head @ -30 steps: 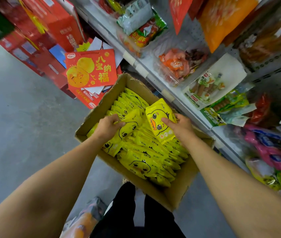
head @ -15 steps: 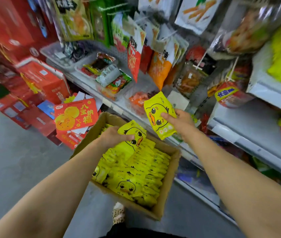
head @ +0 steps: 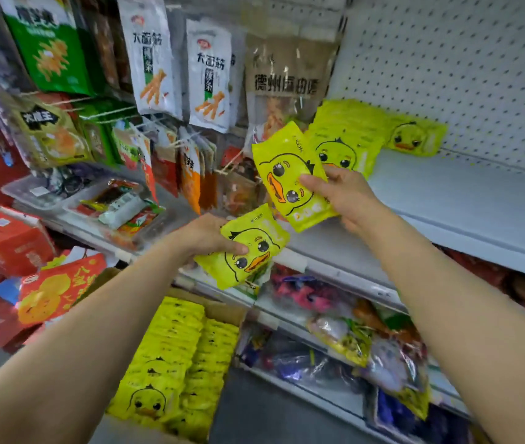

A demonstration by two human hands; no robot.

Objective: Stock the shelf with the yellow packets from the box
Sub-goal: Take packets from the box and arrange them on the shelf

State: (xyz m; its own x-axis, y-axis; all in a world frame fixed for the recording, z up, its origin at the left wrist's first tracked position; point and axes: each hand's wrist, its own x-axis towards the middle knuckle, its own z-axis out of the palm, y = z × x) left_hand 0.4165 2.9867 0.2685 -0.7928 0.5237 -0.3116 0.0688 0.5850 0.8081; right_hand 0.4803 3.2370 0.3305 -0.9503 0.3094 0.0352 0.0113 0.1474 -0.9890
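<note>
My right hand (head: 347, 195) grips a yellow duck-face packet (head: 287, 174), held up in front of the white shelf (head: 466, 200). My left hand (head: 206, 238) grips a second yellow packet (head: 248, 248), lower and to the left. A stack of the same yellow packets (head: 347, 136) leans at the shelf's left end, with one more yellow packet (head: 415, 136) lying against the pegboard back. Below, the cardboard box (head: 222, 307) holds several rows of yellow packets (head: 174, 357); my left forearm crosses its left side.
Snack bags hang on pegs (head: 155, 59) to the left of the shelf. Lower shelves (head: 335, 331) carry mixed bagged goods. Red gift boxes (head: 4, 238) stand stacked on the floor at the left. The shelf board to the right of the yellow stack is bare white.
Both hands have risen from the box toward the white shelf, each with a packet. The view has tilted up, so the box now sits low in frame.
</note>
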